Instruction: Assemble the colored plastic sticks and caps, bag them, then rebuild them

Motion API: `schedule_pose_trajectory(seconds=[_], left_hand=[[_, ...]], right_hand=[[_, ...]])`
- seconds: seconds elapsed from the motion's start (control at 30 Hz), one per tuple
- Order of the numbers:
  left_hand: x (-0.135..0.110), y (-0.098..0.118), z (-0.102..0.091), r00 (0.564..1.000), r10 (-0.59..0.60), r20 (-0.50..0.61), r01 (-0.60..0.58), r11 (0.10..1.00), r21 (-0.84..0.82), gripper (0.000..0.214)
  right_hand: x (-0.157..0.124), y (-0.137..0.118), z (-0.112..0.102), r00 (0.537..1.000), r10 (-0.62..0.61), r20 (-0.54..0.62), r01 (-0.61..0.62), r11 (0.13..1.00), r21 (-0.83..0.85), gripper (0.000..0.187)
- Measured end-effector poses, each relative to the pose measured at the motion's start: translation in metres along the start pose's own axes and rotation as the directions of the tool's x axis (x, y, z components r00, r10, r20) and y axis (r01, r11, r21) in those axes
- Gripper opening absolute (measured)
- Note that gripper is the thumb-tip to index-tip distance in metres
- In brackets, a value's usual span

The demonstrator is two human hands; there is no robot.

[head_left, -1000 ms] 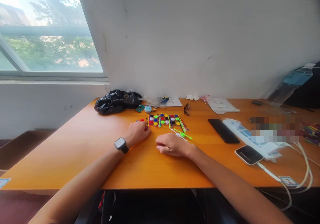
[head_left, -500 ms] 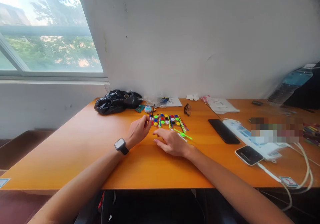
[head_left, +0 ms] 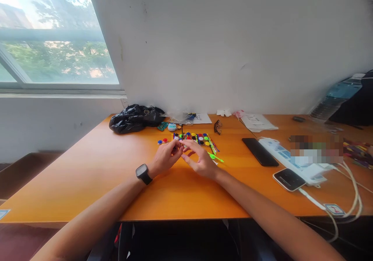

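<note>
A thin black plastic stick [head_left: 182,131] stands upright from the pinched fingers of my left hand [head_left: 165,155], which wears a black watch. My right hand [head_left: 202,160] reaches in from the other side, its index fingertip close to the stick and its thumb apart from it. Whether that fingertip touches the stick is hard to make out. Behind the hands lie rows of coloured round pieces [head_left: 201,142] and thin sticks, partly covered by my fingers. A bright green stick [head_left: 217,158] rests beside my right hand. Blue and red round pieces [head_left: 164,140] lie behind my left hand.
A black plastic bag [head_left: 135,119] sits at the back left. Glasses [head_left: 217,126] and papers [head_left: 258,122] lie along the wall. To the right are a black phone [head_left: 260,152], a white power strip [head_left: 294,163], a white-edged device [head_left: 289,179] and cables.
My left hand has shifted slightly right and nearer with the black stick, uncovering the blue and red pieces. My right hand's fingers have risen to meet it.
</note>
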State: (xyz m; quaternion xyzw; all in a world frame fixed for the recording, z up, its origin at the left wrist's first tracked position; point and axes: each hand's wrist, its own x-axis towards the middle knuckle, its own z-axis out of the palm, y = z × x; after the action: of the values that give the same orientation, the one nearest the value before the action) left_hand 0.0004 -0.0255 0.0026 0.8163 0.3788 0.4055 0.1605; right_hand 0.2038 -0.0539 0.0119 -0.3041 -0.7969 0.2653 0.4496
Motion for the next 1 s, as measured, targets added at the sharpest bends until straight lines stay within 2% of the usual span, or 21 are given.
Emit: schedule_pose_trajectory(seconds=[0.1, 0.27, 0.4, 0.5, 0.63, 0.77, 0.87, 1.0], left_hand=[[-0.001, 0.000, -0.002, 1.000, -0.003, 0.013, 0.003, 0.999, -0.042, 0.016], [-0.002, 0.000, -0.004, 0.997, -0.006, 0.078, 0.018, 0.986, -0.165, 0.025], [0.001, -0.005, 0.004, 0.998, -0.055, 0.005, 0.055, 0.979, -0.197, 0.027], [0.003, -0.012, 0.013, 0.994, -0.093, -0.054, 0.075, 0.962, -0.263, 0.027], [0.003, -0.019, 0.018, 0.989, -0.138, -0.054, 0.108, 0.921, -0.374, 0.037], [0.002, -0.018, 0.016, 0.989, -0.140, -0.035, 0.115, 0.909, -0.401, 0.041], [0.002, -0.017, 0.015, 0.991, -0.129, -0.020, 0.109, 0.901, -0.421, 0.040], [0.002, -0.018, 0.016, 0.991, -0.130, -0.004, 0.115, 0.888, -0.445, 0.040]], right_hand=[[0.002, -0.001, 0.001, 0.996, 0.001, -0.090, 0.001, 1.000, 0.022, 0.037], [0.006, -0.002, -0.003, 0.981, 0.058, -0.187, -0.056, 0.998, 0.020, 0.023], [0.008, 0.004, -0.005, 0.963, 0.162, -0.216, -0.146, 0.985, 0.088, 0.016], [0.009, 0.009, -0.004, 0.943, 0.268, -0.196, -0.210, 0.939, 0.271, 0.015], [0.010, 0.010, -0.002, 0.913, 0.399, -0.084, -0.301, 0.798, 0.522, 0.020], [0.011, 0.010, -0.004, 0.850, 0.516, 0.107, -0.429, 0.560, 0.709, 0.012], [0.013, 0.011, -0.010, 0.810, 0.548, 0.207, -0.472, 0.402, 0.785, 0.012], [0.015, 0.013, -0.013, 0.781, 0.573, 0.246, -0.474, 0.288, 0.832, 0.016]])
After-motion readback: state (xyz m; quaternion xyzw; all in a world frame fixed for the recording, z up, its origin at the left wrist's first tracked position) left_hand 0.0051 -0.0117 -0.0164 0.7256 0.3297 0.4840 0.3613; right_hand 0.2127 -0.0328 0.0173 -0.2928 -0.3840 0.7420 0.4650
